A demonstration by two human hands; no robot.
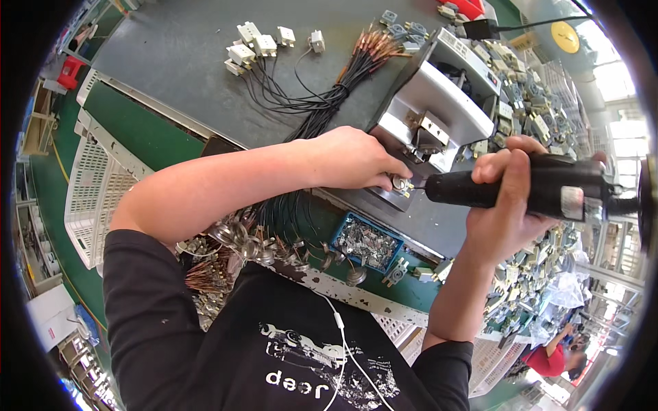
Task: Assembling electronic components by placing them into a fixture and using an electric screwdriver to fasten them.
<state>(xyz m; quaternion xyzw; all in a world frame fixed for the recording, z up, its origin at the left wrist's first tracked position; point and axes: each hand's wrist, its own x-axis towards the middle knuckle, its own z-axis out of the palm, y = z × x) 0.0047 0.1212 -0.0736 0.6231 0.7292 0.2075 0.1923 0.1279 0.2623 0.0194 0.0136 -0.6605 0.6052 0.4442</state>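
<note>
My right hand (pixel 508 192) is wrapped round a black electric screwdriver (pixel 452 190), which lies nearly level with its tip pointing left. Between the fingertips of my left hand (pixel 356 159) is a small plug part (pixel 401 183) with a round metallic-looking piece. The screwdriver's bit comes close to this part; whether they touch I cannot tell. Just beyond my fingers stands a silver metal fixture (pixel 439 85) holding a small white-topped block (pixel 433 127). A bundle of black wires (pixel 322 113) with copper-coloured ends runs beyond my left forearm.
Several cream plug pieces (pixel 264 45) lie at the far left of the grey bench (pixel 164 55). Heaped grey and cream plugs (pixel 541 127) cover the right side. Near the front edge is a blue tray (pixel 337 236) of small metal parts. Another person (pixel 548 359) appears at lower right.
</note>
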